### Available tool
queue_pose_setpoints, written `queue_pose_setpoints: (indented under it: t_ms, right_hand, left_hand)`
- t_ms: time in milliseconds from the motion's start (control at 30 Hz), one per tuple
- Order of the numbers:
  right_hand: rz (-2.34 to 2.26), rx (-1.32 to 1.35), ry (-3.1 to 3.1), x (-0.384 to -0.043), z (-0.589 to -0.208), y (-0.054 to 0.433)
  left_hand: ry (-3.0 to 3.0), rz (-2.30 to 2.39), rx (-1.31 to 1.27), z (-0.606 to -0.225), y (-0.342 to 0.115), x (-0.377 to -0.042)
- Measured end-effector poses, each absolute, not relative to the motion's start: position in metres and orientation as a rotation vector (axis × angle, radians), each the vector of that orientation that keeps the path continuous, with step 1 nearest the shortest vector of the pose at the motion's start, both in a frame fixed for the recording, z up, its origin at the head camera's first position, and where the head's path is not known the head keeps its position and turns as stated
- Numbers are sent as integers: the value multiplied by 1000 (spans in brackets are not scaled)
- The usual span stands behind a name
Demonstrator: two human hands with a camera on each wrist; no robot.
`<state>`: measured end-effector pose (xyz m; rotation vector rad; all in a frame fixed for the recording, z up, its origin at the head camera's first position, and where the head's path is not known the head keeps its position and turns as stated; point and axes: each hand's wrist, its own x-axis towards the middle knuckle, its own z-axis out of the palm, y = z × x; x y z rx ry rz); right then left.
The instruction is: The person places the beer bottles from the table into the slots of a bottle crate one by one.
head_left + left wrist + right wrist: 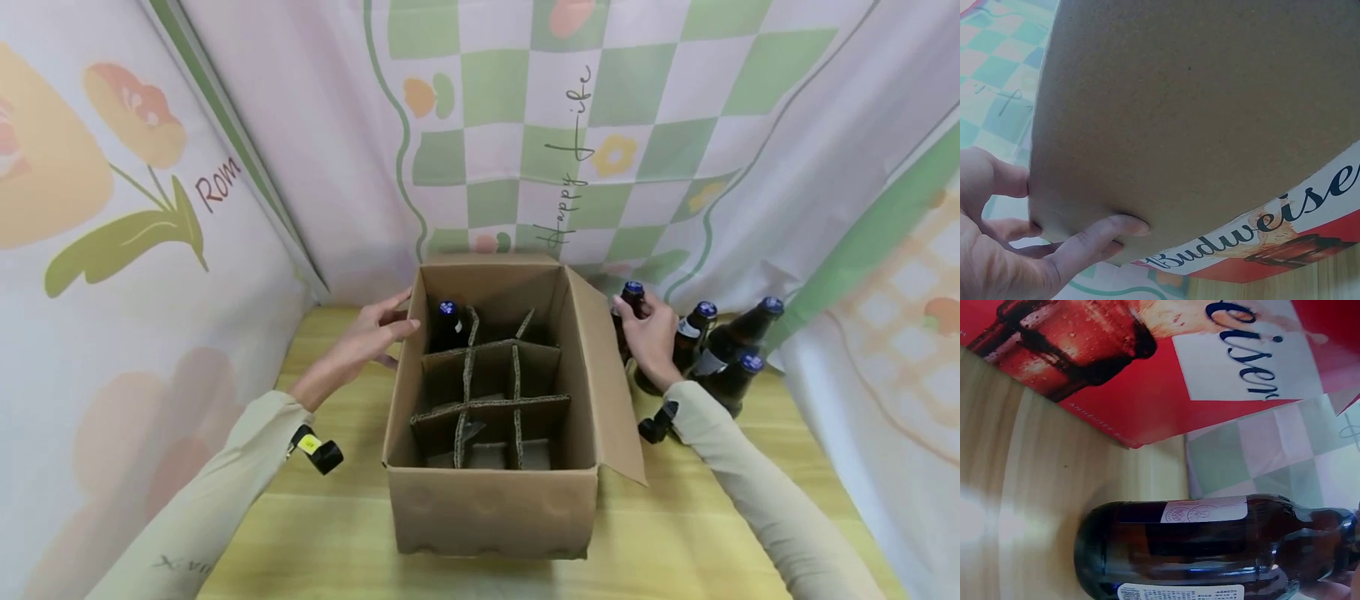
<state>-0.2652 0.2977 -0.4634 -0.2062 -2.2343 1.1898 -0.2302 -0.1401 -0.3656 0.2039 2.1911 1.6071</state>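
An open cardboard beer box (495, 510) stands on the table, its inside split by brown cardboard dividers (491, 406). One dark bottle with a blue cap (447, 308) is in its far left compartment. My left hand (375, 332) grips the box's left side near the far corner; in the left wrist view, fingers (1107, 234) lie on the brown flap (1197, 112). Beside the box's right flap, my right hand (652, 337) holds a brown beer bottle (1210, 544) by its neck, upright. Whether its base touches the table cannot be told.
Three more blue-capped bottles (723, 385) stand close together right of my right hand. The box's right flap (609, 375) sticks outward between box and bottles. Printed curtains (495, 92) hang behind the wooden table (315, 533) and at both sides.
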Motion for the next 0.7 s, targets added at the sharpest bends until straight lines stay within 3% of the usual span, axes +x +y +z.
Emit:
queue_pose_setpoints:
  t_ms: [700]
  right_hand:
    - [1281,-69,-2557,-233,-386,301]
  left_hand:
    - [2203,1612,188,-366,-138,-228]
